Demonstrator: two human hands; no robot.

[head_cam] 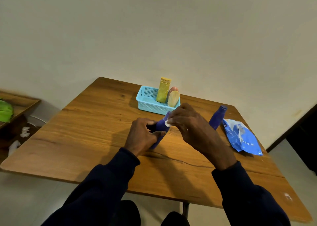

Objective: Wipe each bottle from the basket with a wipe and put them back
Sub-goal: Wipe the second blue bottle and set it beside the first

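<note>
Blue bottle is out of the basket and sits near the middle of the worktop, leaning with its cap end pointing away from the person and to the right. Its base is at or just above the wood; contact cannot be confirmed.

Left hand: fingers and thumb curled round the lower body of the bottle, grasping it. Most of the bottle's midsection is covered by this hand.

Right hand: positioned just right of and above the bottle's upper end, fingertips pinching a small white wipe. The wipe is pressed against the bottle near its neck. The cap itself is largely hidden behind the fingers.

Basket: light blue, perforated, set beyond the hands toward the far edge of the worktop. It contains a yellow bottle standing upright, a cream bottle leaning beside it, and a pinkish item partly hidden behind the cream one. The left portion of the basket holds nothing visible.

Second blue bottle: on the worktop to the right of the right hand, apart from the basket. Wipe packet, blue, flap raised, lies just beside it toward the right edge.

Dark sleeves cover both forearms to the wrist.
</note>
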